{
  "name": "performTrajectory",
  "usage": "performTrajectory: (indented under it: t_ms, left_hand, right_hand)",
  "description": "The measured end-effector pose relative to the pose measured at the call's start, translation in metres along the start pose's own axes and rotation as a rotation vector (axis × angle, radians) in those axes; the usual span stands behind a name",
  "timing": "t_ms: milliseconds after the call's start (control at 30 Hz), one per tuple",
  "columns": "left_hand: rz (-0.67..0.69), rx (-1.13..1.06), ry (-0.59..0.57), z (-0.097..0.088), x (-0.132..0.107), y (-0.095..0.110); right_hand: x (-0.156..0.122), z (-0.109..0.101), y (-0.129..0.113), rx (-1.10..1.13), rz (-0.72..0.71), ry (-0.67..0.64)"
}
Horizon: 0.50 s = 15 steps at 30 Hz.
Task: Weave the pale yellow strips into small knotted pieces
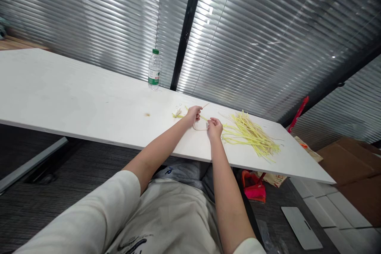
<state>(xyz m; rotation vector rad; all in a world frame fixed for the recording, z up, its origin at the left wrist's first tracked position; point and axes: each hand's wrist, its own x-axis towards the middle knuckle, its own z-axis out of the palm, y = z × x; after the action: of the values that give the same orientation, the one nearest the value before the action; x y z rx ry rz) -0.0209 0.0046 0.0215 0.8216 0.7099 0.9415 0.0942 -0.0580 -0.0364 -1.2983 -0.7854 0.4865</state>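
Observation:
My left hand [194, 113] and my right hand [215, 128] are close together just above the white table [98, 101]. A thin pale yellow stalk [200, 129] sags in a curve between them, its ends pinched in closed fingers. One pale tip points out past my left hand. To the right of my right hand a loose heap of yellow stalks [253, 133], which look like yellow chives, is spread on the table. A small bunch of short stalk scraps [177, 113] lies left of my left hand.
A water bottle [154, 70] with a green cap stands at the table's back edge. Window blinds [113, 20] rise behind it. Brown cardboard boxes [351, 162] are at the far right, and a red bag [253, 186] is below the table.

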Motion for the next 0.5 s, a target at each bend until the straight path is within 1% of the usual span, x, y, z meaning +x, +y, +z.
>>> performTrajectory:
  t_ms: [300, 500]
  left_hand:
    - [-0.003, 0.014, -0.028, -0.001, 0.0018, -0.0005]
    - [0.098, 0.06, -0.056, -0.0006, -0.0017, -0.0014]
  right_hand:
    - [-0.0002, 0.0006, 0.0, 0.014, 0.011, 0.006]
    - [0.0024, -0.0001, 0.0041, -0.008, -0.026, 0.008]
